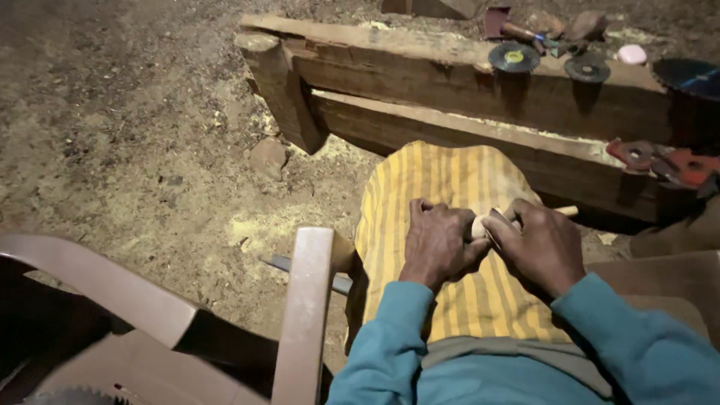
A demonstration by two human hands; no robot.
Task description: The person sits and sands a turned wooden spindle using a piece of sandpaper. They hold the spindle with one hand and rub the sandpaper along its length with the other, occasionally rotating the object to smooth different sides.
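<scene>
Timber bench (480,97) across twelve o'clock; yellow striped cloth (442,187) over lap at centre. Left hand (439,244) and right hand (544,247) both clenched around pale wooden piece (484,223), pinched between them at three o'clock.

Woodwork shop, sawdust floor (150,150), cutting discs (514,57)

Both hands meet over the lap, left hand (439,241) and right hand (541,244) with fingers curled closed.

Two hands (439,244) (540,244), one wooden stick (480,223), three grinding discs (514,57) (587,68) (690,75), one plastic chair (304,300).
</scene>
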